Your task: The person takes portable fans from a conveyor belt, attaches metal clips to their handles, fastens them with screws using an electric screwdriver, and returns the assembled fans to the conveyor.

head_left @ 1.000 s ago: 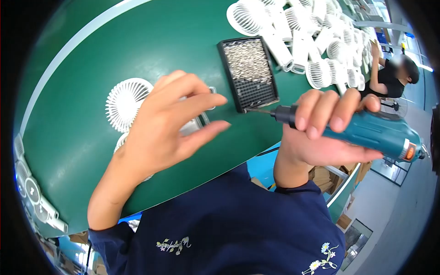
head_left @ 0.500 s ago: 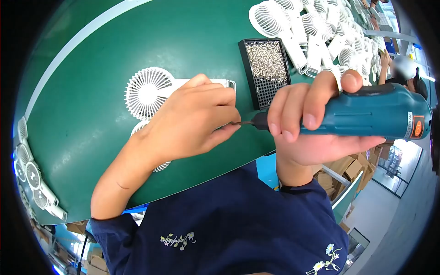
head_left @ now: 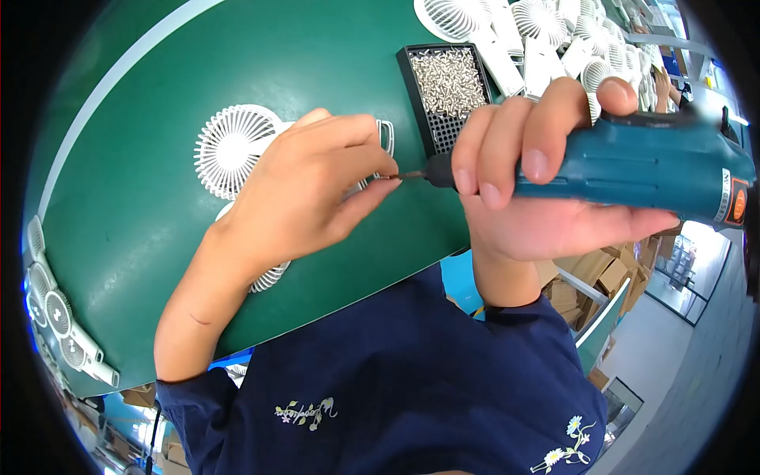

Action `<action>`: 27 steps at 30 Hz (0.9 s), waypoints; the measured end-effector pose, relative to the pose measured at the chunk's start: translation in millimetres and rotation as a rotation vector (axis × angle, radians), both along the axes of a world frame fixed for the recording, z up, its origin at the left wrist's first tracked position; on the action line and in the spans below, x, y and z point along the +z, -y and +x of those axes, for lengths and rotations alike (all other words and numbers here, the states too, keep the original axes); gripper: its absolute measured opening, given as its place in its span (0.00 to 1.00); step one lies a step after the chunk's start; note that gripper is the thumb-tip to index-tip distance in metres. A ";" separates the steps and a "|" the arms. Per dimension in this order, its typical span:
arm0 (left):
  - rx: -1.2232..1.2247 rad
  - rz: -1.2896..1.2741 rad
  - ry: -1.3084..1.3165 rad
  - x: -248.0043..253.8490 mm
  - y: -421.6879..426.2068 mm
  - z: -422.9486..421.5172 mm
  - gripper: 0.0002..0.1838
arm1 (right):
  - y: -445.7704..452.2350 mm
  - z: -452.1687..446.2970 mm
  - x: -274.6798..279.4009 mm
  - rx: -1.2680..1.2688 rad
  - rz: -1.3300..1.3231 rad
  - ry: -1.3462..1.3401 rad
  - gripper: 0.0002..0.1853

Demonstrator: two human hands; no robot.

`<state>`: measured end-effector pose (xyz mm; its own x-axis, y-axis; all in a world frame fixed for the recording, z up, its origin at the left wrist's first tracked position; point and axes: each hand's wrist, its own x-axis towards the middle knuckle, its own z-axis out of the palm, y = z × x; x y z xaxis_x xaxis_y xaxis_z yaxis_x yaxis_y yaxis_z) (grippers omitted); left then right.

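Note:
My right hand (head_left: 538,182) is wrapped around a teal electric screwdriver (head_left: 625,174), held level with its bit (head_left: 410,175) pointing left. The fingertips of my left hand (head_left: 313,182) are pinched together at the end of that bit; whatever sits between them is too small to make out. Beneath my left hand lies a white handheld fan (head_left: 229,154), its round slatted head to the left and its handle mostly covered. A second white fan (head_left: 271,277) is partly hidden under my left wrist.
A black tray (head_left: 418,103) of small silvery screws (head_left: 450,83) stands just beyond the screwdriver tip. Many white fans (head_left: 538,24) are piled at the upper right. More fans (head_left: 59,313) lie along the table's left edge. Cardboard boxes (head_left: 578,285) are below at right.
The whole view has shifted, so table items appear higher and further left. Both hands and the screwdriver have moved slightly toward the far side, and my left thumb is straighter.

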<state>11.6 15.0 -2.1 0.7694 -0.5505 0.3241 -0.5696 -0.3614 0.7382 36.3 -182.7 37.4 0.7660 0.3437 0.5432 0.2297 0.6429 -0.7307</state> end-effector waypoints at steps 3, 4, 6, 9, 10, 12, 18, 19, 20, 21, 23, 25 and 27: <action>0.006 -0.022 0.013 0.1 -0.9 1.6 0.07 | -2.2 2.0 -4.0 0.020 0.008 0.037 0.45; 0.021 -0.079 -0.031 -0.9 -0.7 1.5 0.08 | -2.3 1.0 -4.9 -0.013 0.022 0.071 0.45; 0.043 -0.136 -0.071 -2.5 -0.6 1.6 0.08 | -4.2 -0.6 -1.5 -0.083 0.065 0.103 0.43; 0.081 -0.183 -0.115 -3.9 -1.0 1.3 0.08 | -6.6 -3.2 3.8 -0.211 0.124 0.018 0.42; 0.079 -0.192 -0.113 -4.3 -0.2 1.0 0.08 | -8.5 -2.8 2.9 -0.209 0.124 0.020 0.42; 0.077 -0.201 -0.106 -3.9 0.1 1.2 0.08 | -12.9 -2.0 0.3 -0.253 0.203 -0.041 0.40; 0.109 -0.204 -0.105 -2.1 -0.9 1.8 0.06 | -17.3 -1.4 -3.1 -0.446 0.290 -0.147 0.37; 0.102 -0.183 -0.049 -3.5 -0.5 3.6 0.07 | -17.4 -0.9 -3.4 -0.427 0.252 -0.137 0.37; 0.096 -0.163 0.007 -4.3 0.0 4.6 0.08 | -17.0 -0.8 -4.0 -0.409 0.215 -0.127 0.37; 0.095 -0.163 0.006 -2.8 0.1 4.3 0.08 | -14.0 -1.9 -7.3 -0.311 0.207 -0.098 0.40; 0.105 0.023 -0.014 1.1 -0.4 2.3 0.10 | -11.6 -2.3 -11.5 -0.173 0.083 0.064 0.45; 0.098 0.045 -0.018 -0.2 -1.6 2.5 0.10 | -12.3 -4.5 -12.8 -0.078 -0.002 0.154 0.48; 0.092 0.065 -0.020 -1.2 -2.3 2.4 0.11 | -16.7 -12.6 -11.2 -0.082 -0.071 0.116 0.50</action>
<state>14.0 17.3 -3.4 0.8233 -0.4969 0.2745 -0.5176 -0.4585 0.7225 23.7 -166.0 26.2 0.7265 0.3232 0.6064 0.3654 0.5658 -0.7392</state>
